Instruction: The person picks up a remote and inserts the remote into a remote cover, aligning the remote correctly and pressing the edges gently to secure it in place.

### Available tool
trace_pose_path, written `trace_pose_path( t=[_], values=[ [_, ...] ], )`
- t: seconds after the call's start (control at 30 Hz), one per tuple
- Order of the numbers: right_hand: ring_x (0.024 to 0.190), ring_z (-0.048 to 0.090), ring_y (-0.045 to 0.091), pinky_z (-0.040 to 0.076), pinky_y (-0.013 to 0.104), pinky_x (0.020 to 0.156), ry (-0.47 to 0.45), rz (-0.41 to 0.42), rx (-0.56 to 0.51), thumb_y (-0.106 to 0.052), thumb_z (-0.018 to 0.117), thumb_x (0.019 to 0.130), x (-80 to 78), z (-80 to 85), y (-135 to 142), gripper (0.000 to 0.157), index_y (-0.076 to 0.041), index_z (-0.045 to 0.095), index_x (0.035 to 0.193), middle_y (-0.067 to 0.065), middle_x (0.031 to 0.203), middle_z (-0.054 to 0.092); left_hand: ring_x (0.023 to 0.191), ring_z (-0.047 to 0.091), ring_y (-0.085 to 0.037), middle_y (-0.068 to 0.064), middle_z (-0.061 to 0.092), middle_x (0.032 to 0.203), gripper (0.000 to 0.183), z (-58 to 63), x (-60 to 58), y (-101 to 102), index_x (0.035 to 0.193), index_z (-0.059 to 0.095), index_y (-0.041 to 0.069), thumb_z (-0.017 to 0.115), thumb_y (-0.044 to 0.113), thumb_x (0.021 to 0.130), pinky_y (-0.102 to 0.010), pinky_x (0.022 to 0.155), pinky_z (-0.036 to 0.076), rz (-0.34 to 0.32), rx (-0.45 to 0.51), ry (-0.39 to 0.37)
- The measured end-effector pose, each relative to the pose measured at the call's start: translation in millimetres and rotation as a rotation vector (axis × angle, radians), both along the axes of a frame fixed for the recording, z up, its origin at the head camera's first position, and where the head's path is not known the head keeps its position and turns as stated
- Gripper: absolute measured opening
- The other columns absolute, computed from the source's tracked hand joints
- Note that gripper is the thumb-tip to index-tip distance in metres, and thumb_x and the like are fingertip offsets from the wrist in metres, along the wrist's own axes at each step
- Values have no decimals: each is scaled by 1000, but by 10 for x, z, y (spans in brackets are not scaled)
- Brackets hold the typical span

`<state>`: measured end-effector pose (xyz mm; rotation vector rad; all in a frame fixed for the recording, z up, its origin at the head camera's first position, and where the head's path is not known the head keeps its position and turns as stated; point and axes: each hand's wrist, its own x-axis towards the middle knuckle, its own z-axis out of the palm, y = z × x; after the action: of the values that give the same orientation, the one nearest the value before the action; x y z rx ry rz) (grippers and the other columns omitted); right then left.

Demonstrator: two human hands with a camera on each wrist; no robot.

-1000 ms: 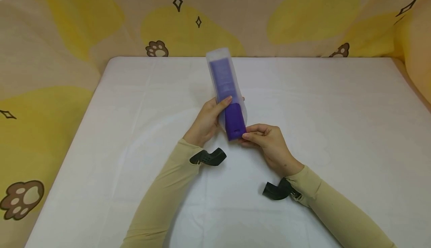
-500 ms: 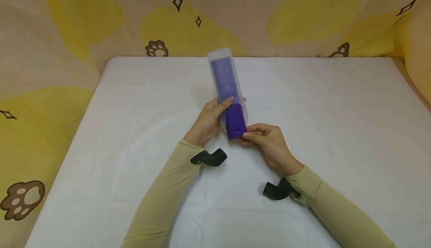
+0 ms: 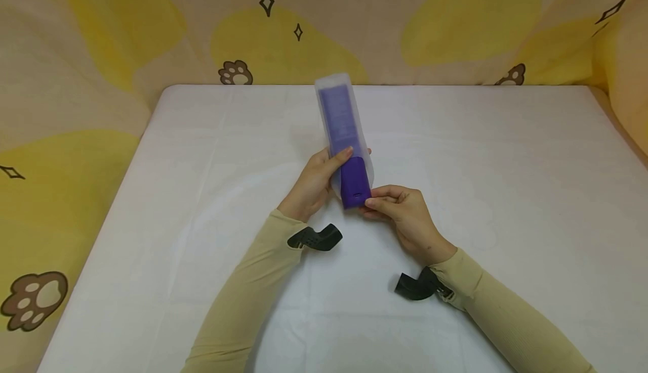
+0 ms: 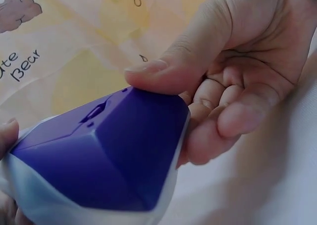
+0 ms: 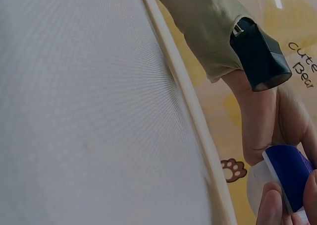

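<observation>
A long purple remote control (image 3: pixel 355 184) leans back toward the far edge, partly inside a translucent sleeve (image 3: pixel 331 81). Its near end is bare, while the far part shows through the sleeve. My left hand (image 3: pixel 310 186) grips the middle, thumb across the front and the other fingers mostly hidden behind. At the near right corner, my right hand (image 3: pixel 405 215) pinches the bare end between thumb and forefinger. The left wrist view shows that purple end (image 4: pixel 119 145) close up, with a small slot on it and the right thumb (image 4: pixel 163 74) at its edge.
A white-covered table (image 3: pixel 506 193) lies below both hands. Behind it hangs a yellow patterned cloth (image 3: pixel 455 24). Dark wrist cameras (image 3: pixel 316 237) stick out from both beige sleeves (image 3: pixel 248 300).
The remote control and the left hand have shifted slightly to the right, and the near end has risen a little in view. The right hand stays almost where it was.
</observation>
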<state>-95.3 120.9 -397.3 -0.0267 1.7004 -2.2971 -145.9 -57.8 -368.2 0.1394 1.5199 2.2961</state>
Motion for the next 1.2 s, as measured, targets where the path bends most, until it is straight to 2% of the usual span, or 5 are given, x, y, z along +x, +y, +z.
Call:
trace_pose_path(
  t=[0.43,0.73,0.9,1.2],
  values=[
    [77,69,20,55,34,76,30,59,4,12,58,86,-22,9,-3,13,1,62,93,8,80,71,110,57,-21,-22,55,129,38,23,-8,-42,132,47,-4,48,14,99,-36,99,40,29,33,-27],
    [75,69,20,56,34,75,51,16,43,12,60,85,3,6,-7,12,6,62,95,8,79,70,104,58,-19,-23,54,129,38,16,-10,-13,132,46,-6,46,14,100,-32,92,45,6,48,-5],
    [75,69,20,56,34,75,49,8,52,12,59,86,13,12,0,13,12,59,99,8,79,71,109,56,-21,-25,50,132,39,15,-2,1,134,44,-8,44,14,101,-35,96,43,1,44,-22],
    [74,69,20,56,33,75,32,0,33,13,58,86,9,7,-1,11,8,60,96,8,78,70,109,57,-22,-25,51,132,39,0,2,8,133,44,-8,43,14,101,-36,96,44,-2,22,-7]
  ],
)
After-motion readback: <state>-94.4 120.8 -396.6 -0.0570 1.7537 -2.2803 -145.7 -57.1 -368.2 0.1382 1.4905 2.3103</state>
